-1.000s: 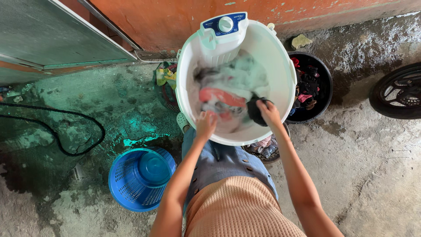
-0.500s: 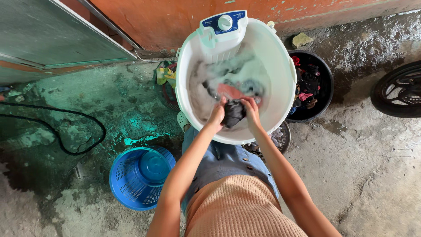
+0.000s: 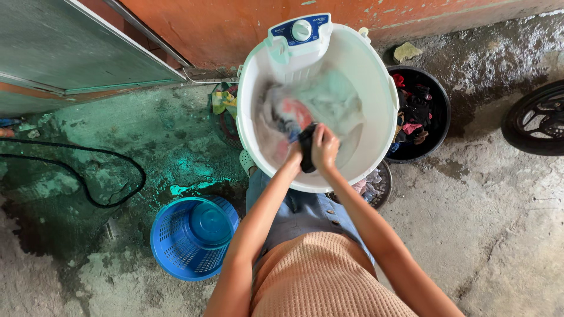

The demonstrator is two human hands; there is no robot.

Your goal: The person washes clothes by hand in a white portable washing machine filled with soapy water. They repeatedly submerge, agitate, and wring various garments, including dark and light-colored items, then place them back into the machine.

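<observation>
Rough concrete floor, damp and stained green at left, paler and dry at right. Orange-painted wall along far edge, paint chipped. Grey-green metal door panel far left. Black hose looping across wet patch. Blue plastic basket near centre-left. Dark wheel at right edge. Flat daylight.

Home outdoor laundry spot: washing tub under hands, wet concrete floor, laundry basket lower left.
</observation>
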